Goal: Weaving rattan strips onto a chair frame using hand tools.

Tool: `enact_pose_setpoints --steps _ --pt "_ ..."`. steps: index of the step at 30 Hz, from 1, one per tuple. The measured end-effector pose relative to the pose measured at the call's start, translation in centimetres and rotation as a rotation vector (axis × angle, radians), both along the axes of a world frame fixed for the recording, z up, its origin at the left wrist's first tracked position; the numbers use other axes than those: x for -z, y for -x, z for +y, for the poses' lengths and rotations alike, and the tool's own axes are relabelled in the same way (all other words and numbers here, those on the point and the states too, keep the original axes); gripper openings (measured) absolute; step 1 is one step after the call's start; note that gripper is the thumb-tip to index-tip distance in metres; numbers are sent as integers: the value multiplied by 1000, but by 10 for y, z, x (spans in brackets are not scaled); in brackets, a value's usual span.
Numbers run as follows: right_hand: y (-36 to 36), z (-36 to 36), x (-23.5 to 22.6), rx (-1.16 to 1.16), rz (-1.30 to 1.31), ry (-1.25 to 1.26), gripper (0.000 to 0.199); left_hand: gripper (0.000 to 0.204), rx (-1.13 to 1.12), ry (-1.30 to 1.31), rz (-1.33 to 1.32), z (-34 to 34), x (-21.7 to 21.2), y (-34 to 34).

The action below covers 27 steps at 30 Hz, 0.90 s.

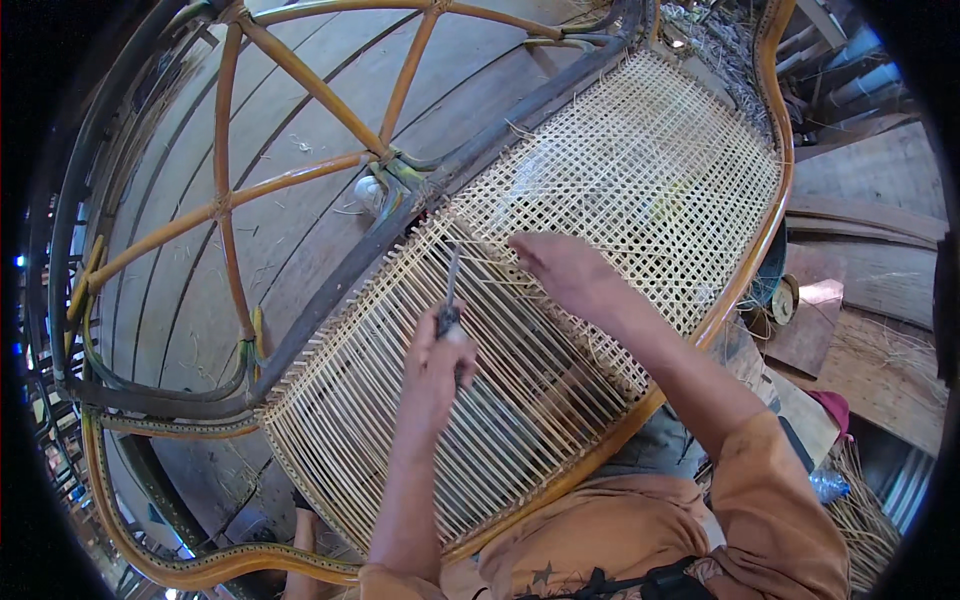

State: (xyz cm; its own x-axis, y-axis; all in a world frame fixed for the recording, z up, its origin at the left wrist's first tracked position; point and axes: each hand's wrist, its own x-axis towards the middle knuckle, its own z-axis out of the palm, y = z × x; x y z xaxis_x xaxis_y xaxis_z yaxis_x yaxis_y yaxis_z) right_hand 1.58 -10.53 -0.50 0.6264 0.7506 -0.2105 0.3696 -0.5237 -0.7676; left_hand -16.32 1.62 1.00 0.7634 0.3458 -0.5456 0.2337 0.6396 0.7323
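Left hand [430, 365] closed round the tool [449, 316], tip pointing away. Right hand [575, 275] over the edge of the weave [640, 150] — can't tell if it's pinching anything. Weave sits in the frame [777, 215], beside bare strips [345, 400]. Both look light, springy, likely to split if kinked — best held flat, close to a crossing.

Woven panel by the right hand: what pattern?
The woven panel shows a pale, open lattice, clearest in the head view.
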Motion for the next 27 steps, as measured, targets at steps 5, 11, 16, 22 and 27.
enact_pose_setpoints --steps 5,11,16,22,27 --pt "-3 0 14 -262 -91 292 16 41 509 -681 64 46 14 -32" --pt "2 -26 1 213 220 116 16 32 916 -1053 176 61 7 -88" --pt "9 -39 12 315 73 135 21 24 1313 -1531 185 43 14 -138" --pt "25 -49 11 359 158 8 17 25 1460 -1629 150 30 7 -160" --pt "15 -38 6 -17 92 5 16 23 1433 -1606 304 58 11 -149"
